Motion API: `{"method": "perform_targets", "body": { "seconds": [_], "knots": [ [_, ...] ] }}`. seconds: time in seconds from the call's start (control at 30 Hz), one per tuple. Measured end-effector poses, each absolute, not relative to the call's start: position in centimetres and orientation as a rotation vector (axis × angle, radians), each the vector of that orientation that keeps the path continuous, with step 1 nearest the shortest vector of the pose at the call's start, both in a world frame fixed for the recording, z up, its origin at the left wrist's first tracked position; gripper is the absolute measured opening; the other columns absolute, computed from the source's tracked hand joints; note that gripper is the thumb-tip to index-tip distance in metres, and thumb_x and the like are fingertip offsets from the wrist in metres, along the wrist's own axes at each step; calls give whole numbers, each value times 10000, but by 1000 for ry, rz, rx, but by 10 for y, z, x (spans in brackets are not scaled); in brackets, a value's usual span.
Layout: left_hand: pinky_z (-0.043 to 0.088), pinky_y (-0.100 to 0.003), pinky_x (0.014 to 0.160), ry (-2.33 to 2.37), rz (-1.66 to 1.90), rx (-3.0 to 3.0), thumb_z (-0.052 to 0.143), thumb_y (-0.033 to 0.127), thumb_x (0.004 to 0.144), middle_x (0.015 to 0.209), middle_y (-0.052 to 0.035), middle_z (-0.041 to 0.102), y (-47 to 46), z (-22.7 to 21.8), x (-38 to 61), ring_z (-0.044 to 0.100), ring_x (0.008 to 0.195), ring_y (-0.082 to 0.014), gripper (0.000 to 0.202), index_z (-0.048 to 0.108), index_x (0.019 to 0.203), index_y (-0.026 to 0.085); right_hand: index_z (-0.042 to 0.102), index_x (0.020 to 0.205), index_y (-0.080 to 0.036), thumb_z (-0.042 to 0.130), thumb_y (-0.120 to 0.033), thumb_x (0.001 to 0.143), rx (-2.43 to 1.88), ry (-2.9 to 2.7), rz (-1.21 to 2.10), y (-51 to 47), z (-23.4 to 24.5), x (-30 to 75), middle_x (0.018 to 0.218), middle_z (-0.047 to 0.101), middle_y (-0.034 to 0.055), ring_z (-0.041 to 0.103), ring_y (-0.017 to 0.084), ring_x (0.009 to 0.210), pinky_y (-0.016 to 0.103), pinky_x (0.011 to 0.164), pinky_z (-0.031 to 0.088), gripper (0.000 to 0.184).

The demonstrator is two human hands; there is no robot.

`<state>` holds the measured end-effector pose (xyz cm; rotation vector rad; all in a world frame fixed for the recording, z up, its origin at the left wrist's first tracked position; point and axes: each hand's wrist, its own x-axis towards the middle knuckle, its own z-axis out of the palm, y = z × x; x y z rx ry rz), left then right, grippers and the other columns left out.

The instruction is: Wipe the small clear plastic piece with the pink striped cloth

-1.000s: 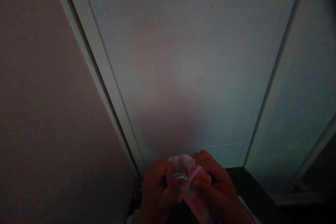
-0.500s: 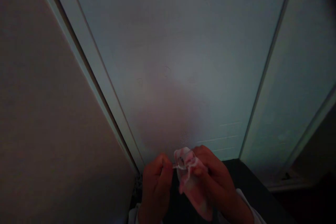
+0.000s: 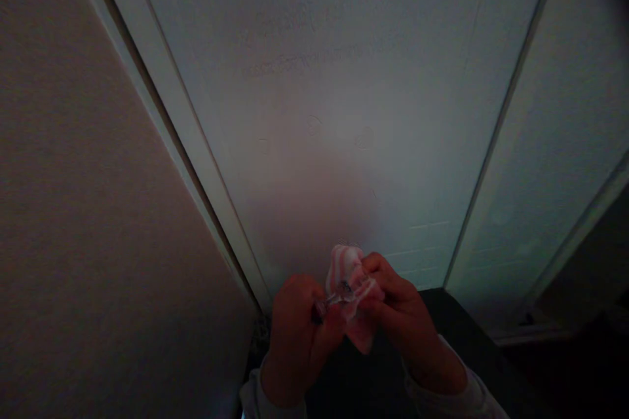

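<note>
A pink-and-white striped, soft piece of cloth shaped like a small sock [image 3: 339, 263] is bunched up between my hands, low in the view. My right hand [image 3: 396, 304] is closed, pinching its gathered edge between thumb and fingers. My left hand [image 3: 301, 327] is curled shut around the end of a small clear plastic-looking piece [image 3: 339, 294]. This clear piece reaches from the left fingers to the cloth and touches it; its exact kind is too dim to tell. Part of the cloth hangs below, between the two hands.
Ahead stands a pale panel [image 3: 324, 98] with faint hearts and writing marked on it. A brownish wall [image 3: 98, 209] rises on the left. Below my hands lies a dark surface [image 3: 354, 386]. At right is another pale panel [image 3: 545, 144].
Both hands have risen slightly, and the left hand has come closer to the cloth. The cloth is more bunched, with its striped part standing higher and its hanging end shorter.
</note>
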<state>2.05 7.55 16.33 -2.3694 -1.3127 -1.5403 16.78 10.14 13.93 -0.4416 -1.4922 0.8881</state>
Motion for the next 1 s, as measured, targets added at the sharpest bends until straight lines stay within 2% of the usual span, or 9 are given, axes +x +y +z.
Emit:
{"method": "perform_targets", "body": {
  "seconds": [0.2,0.43,0.57,0.63,0.73,0.9,1.0],
  "knots": [
    [297,-244,500,-1270,-1491,-2419,350,352,836,547,32,384,70,163,20,403,523,-119,269,364,613,202,642,720,-267,616,-259,729,-395,-1435,1032,97,135,168,794,492,-1,468,147,736,267,650,395,29],
    [343,-257,545,-1396,-1448,-2457,360,290,830,608,10,441,62,160,22,438,572,-126,194,406,668,195,625,736,-246,582,-232,745,-434,-1412,1007,91,136,170,795,467,-1,462,150,755,277,666,386,45],
    [369,-262,548,-1497,-1466,-2491,411,364,801,636,2,488,60,162,27,464,579,-134,187,462,754,190,590,700,-222,569,-223,750,-484,-1407,910,88,139,171,766,471,-6,465,147,743,277,670,381,55],
    [387,-261,538,-1560,-1506,-2505,540,423,708,673,-5,532,60,164,30,492,588,-143,278,480,842,186,572,690,-214,556,-222,758,-517,-1410,871,87,141,172,757,475,-6,469,145,733,277,668,382,70],
    [417,-253,543,-1649,-1562,-2486,660,383,614,735,-10,580,61,166,35,537,613,-149,438,470,959,189,572,679,-206,554,-230,758,-556,-1437,812,86,143,174,744,482,-2,474,146,720,280,662,385,85],
    [412,-231,564,-1593,-1521,-2446,549,266,757,675,14,552,62,166,36,529,608,-122,97,500,803,197,576,680,-204,565,-254,759,-574,-1448,779,88,139,177,702,474,-9,466,139,680,265,619,384,94],
    [405,-225,575,-1566,-1525,-2443,514,244,789,684,16,532,62,163,34,513,613,-112,56,494,801,194,587,706,-209,565,-246,766,-583,-1468,767,89,138,177,724,478,-7,470,137,702,259,634,385,74]
  ]
}}
